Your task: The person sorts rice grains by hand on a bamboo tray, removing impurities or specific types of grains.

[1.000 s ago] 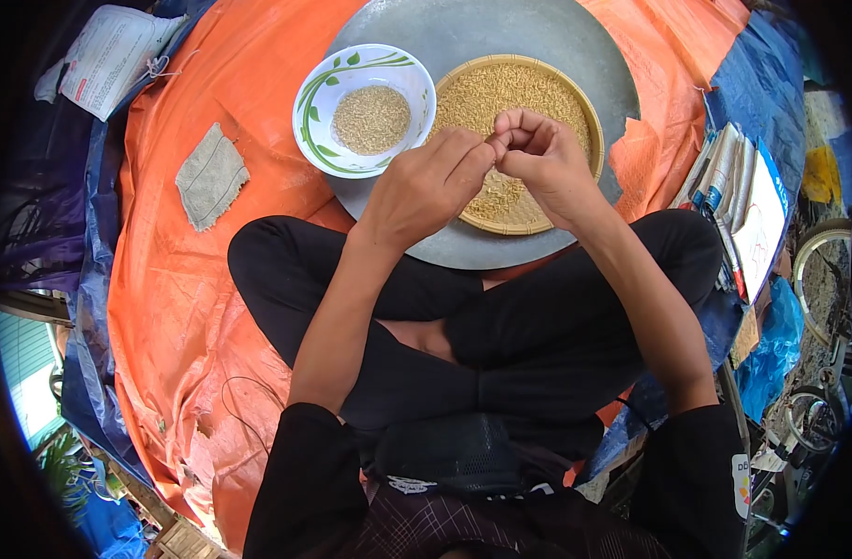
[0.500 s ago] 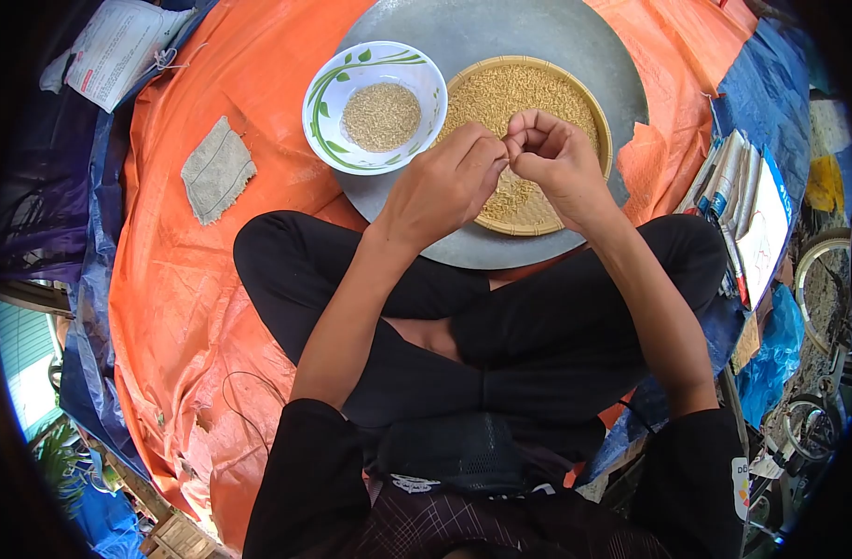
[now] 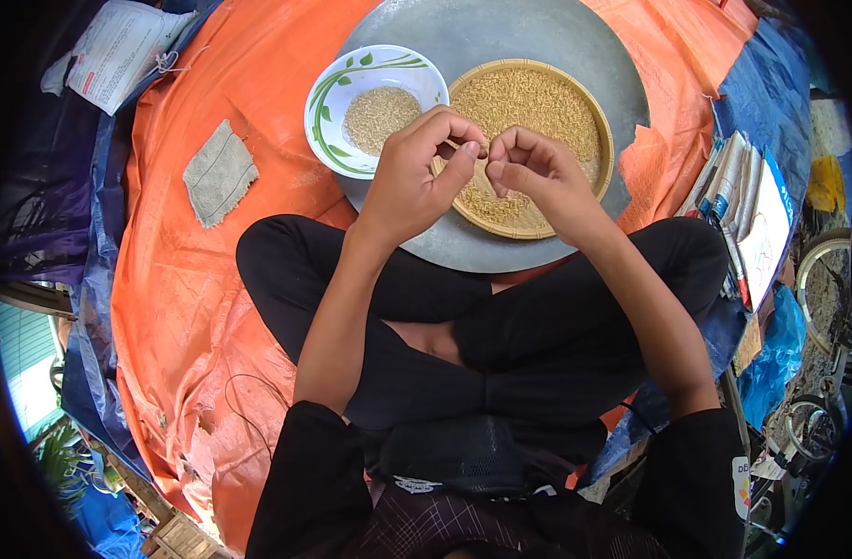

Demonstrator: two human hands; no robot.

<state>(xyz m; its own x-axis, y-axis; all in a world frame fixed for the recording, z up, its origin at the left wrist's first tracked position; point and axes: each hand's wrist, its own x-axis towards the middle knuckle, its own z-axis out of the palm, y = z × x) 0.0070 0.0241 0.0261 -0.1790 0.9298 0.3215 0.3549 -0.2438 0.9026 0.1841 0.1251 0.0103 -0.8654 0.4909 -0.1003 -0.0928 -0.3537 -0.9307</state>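
Over the near left part of a round woven tray (image 3: 605,140), my left hand (image 3: 416,177) and my right hand (image 3: 542,177) face each other with fingertips close together. Thumb and forefinger are drawn together on each hand in a pinch. Whatever lies between the fingertips is too small to name. Golden unhusked grain (image 3: 528,98) covers much of the tray, thinner towards the near side. To the left stands a white bowl (image 3: 321,88) with green leaf patterns, holding paler grain (image 3: 379,116). My left hand partly covers the bowl's near right rim.
Bowl and tray rest on a large round metal sheet (image 3: 584,37) in front of my crossed legs (image 3: 370,279). An orange tarp (image 3: 193,307) lies beneath, with a grey cloth scrap (image 3: 221,174) on it. Stacked papers (image 3: 747,200) are at right, a white printed sack (image 3: 123,47) at upper left.
My left hand has shifted left and turned so its thumb shows. The right hand has moved slightly down and left, and a small gap now separates the fingertips.
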